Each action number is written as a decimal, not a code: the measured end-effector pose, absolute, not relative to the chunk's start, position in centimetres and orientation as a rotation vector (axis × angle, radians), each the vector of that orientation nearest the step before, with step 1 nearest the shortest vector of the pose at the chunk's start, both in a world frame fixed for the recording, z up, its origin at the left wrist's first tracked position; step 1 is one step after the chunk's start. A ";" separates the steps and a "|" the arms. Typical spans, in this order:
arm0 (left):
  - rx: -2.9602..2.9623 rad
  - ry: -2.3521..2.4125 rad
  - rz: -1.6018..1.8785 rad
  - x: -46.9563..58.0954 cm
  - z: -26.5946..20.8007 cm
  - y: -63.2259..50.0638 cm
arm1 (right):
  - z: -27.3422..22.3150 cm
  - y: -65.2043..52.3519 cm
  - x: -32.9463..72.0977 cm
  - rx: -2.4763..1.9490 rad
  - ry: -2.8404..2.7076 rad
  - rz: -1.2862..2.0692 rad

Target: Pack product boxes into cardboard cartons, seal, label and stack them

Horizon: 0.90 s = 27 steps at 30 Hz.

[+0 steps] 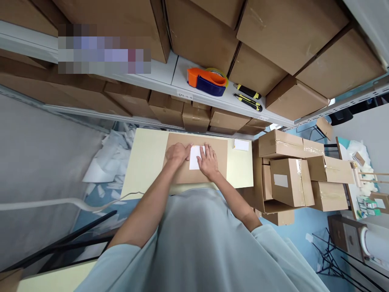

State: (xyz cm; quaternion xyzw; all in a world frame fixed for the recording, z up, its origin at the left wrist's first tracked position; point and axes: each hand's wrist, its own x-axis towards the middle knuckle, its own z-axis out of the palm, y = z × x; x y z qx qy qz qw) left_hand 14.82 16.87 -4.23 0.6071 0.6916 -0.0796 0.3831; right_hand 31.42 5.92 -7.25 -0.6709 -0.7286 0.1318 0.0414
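A white label (pixel 195 159) lies on the flat face of a brown cardboard box (pixel 185 177), which rests on a pale yellow table (pixel 148 156). My left hand (pixel 177 153) is closed, its fingers curled, and touches the label's left edge near the upper corner. Whether it holds anything is hidden. Flat over the label's right side, my right hand (pixel 208 161) is open with its fingers stretched out and slightly spread. A small stack of white labels (pixel 241 145) sits at the table's far right corner.
Above the table, a shelf (pixel 182 79) holds cardboard boxes, an orange and blue tape dispenser (pixel 207 82) and two yellow-black utility knives (pixel 248 97). Stacked cartons (pixel 288 178) stand to the right. White scrap paper (pixel 106 158) is heaped at left, near a white hose (pixel 60 201).
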 end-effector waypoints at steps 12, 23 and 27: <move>1.940 1.360 -0.090 12.3 -5.6 11.7 | -5.6 1.9 35.2 -1.849 -2.502 0.556; 1.868 1.415 -0.199 13.1 -5.4 16.5 | -6.3 7.8 33.1 -2.056 -2.260 0.479; 1.776 1.478 -0.072 13.2 -5.6 16.3 | -6.7 5.0 32.6 -2.033 -2.291 0.479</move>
